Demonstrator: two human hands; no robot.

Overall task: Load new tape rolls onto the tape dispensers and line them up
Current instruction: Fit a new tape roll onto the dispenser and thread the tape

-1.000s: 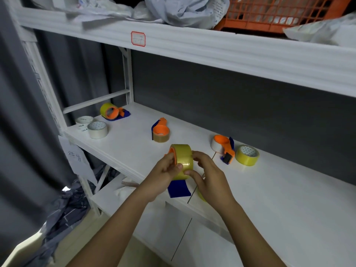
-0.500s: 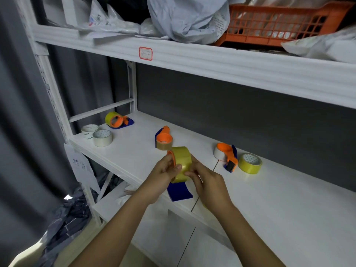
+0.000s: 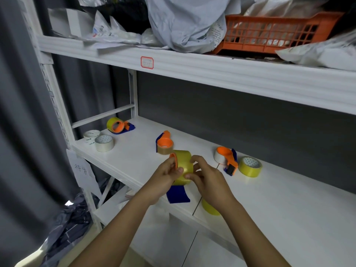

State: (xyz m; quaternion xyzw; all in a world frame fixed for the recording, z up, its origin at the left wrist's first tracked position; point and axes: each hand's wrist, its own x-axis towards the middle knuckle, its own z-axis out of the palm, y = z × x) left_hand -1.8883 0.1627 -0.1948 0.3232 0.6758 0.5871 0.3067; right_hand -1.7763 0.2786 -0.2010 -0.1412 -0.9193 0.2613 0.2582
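So we were mid-load, left hand (image 3: 163,175) and right hand (image 3: 207,175) both clamped on the yellow tape roll (image 3: 184,167) seated on its dispenser (image 3: 178,195) above the shelf's (image 3: 289,218) front edge, probably needing the tape end threaded next.

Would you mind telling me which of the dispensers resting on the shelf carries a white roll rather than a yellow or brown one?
The right-hand dispenser, beside the loose yellow roll: its tape is white.
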